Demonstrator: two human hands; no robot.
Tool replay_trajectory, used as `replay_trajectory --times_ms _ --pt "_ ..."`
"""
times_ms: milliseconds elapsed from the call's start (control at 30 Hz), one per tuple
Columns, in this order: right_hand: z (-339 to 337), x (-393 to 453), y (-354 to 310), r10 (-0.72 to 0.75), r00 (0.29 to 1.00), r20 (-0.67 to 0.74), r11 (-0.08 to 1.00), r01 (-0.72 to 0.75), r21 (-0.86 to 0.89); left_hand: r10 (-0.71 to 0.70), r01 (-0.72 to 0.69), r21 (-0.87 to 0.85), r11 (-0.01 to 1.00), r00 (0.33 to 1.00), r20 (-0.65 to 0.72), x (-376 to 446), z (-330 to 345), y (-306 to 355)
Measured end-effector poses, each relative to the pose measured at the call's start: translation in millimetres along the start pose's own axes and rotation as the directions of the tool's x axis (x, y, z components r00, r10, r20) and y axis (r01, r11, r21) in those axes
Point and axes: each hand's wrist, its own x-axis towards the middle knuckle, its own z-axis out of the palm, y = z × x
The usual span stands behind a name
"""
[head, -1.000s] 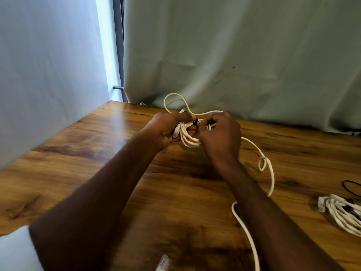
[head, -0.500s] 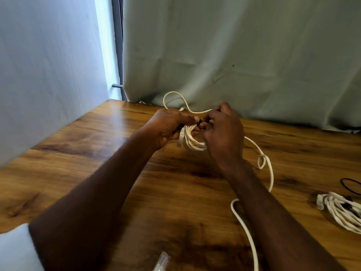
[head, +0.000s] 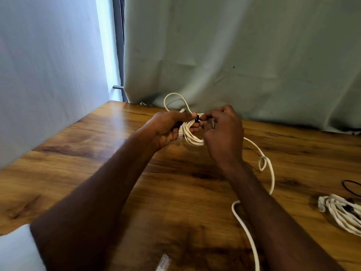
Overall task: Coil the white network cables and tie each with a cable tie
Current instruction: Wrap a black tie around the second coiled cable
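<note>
White cable coil (head: 192, 136) held up above the wooden counter (head: 82, 159), far of centre, between both hands. Left hand (head: 166, 130) curled round the left side of the bundle, thumb on top, one clear plug (head: 180, 133) poking out below the fingers. Right hand (head: 224, 133) closed on the right side, thumb and forefinger pinching a small black cable tie (head: 197, 120) at the top of the loops, just beside the left thumb. Loose cable tail (head: 270, 173) not gathered in: running from behind the right hand, down the right of the counter with a small kink in it, then near and off the bottom edge. Second coil (head: 340, 212) lying at the right edge, with something dark at its middle, probably a tie; thin black loop (head: 351, 189) just far of it, likely a spare tie. Another plug end (head: 163, 264) at the near edge. Step in hand, most likely: fastening the tie round this bundle, though whether already threaded is too small to tell. Next move: steady the loops with the left grip, feed or pull the tie snug with the right, without letting turns spring free; long tail probably needs coiling in too.
</note>
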Motion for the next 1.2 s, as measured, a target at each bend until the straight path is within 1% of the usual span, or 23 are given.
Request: replay_trajectory --times_ms 100,300,367,500,567,633,667,700,733,767,800,833,933,1000,1100,1200 --pt "1.3 -1.5 -0.8 0.047 0.998 -0.032 0.996 -0.044 0.080 -0.007 0.007 0.011 1.000 1.000 0.021 0.5 0.7 0.2" --pt "0.3 -6.0 -0.1 -0.044 0.998 -0.050 0.998 0.042 -0.037 -0.008 0.006 0.038 0.999 0.998 0.055 -0.7 -0.6 -2.6" --pt "0.3 -7.4 0.9 -0.031 0.998 -0.055 0.999 0.030 -0.020 -0.014 0.012 0.028 1.000 0.997 0.071 -0.6 -1.3 -4.2" --pt "0.5 -4.9 1.9 -0.012 0.996 -0.093 1.000 0.015 0.025 -0.027 0.027 0.005 1.000 0.989 0.144 -1.7 0.9 -4.0" --pt "0.6 -2.4 3.4 0.005 0.997 -0.083 0.996 0.002 0.086 -0.027 0.028 -0.006 1.000 0.987 0.157 -1.8 1.1 -3.2" --pt "-0.3 -0.2 3.8 0.062 0.997 -0.043 0.969 -0.050 0.241 -0.029 0.033 -0.021 0.999 0.988 0.149 -1.2 1.3 -3.0" --pt "-2.0 0.3 1.7 0.115 0.993 0.006 0.935 -0.110 0.338 -0.031 0.035 -0.028 0.999 0.990 0.137 -0.5 1.5 -3.5" --pt "-4.0 1.1 -1.5 0.180 0.981 0.069 0.878 -0.192 0.439 -0.035 0.039 -0.031 0.999 0.992 0.122 0.5 1.6 -4.1" --pt "-6.5 2.0 -5.5 0.249 0.958 0.143 0.792 -0.286 0.539 -0.043 0.046 -0.031 0.998 0.993 0.109 0.8 2.1 -4.1" --pt "-8.5 2.5 -8.3 0.301 0.926 0.226 0.683 -0.375 0.627 -0.051 0.055 -0.033 0.998 0.993 0.102 0.5 2.6 -3.6" --pt "-10.1 2.6 -9.8 0.323 0.899 0.295 0.584 -0.435 0.685 -0.059 0.063 -0.036 0.997 0.993 0.100 0.0 2.9 -2.7" --pt "-10.7 2.7 -9.8 0.326 0.884 0.334 0.532 -0.464 0.708 -0.065 0.069 -0.037 0.997 0.993 0.098 -0.6 3.1 -1.9" --pt "-10.9 4.8 -6.4 0.334 0.867 0.369 0.482 -0.494 0.724 -0.075 0.078 -0.030 0.996 0.992 0.097 -2.3 3.0 1.1" --pt "-10.7 7.0 -3.6 0.349 0.848 0.399 0.429 -0.523 0.736 -0.074 0.077 -0.022 0.997 0.993 0.096 -3.0 1.3 2.8" --pt "-11.0 10.5 2.0 0.328 0.829 0.454 0.382 -0.555 0.738 -0.058 0.059 -0.008 0.998 0.994 0.094 -3.4 -1.6 4.4" --pt "-11.4 13.1 5.9 0.318 0.788 0.527 0.293 -0.610 0.736 -0.055 0.054 0.011 0.998 0.993 0.107 -5.7 0.4 2.0"
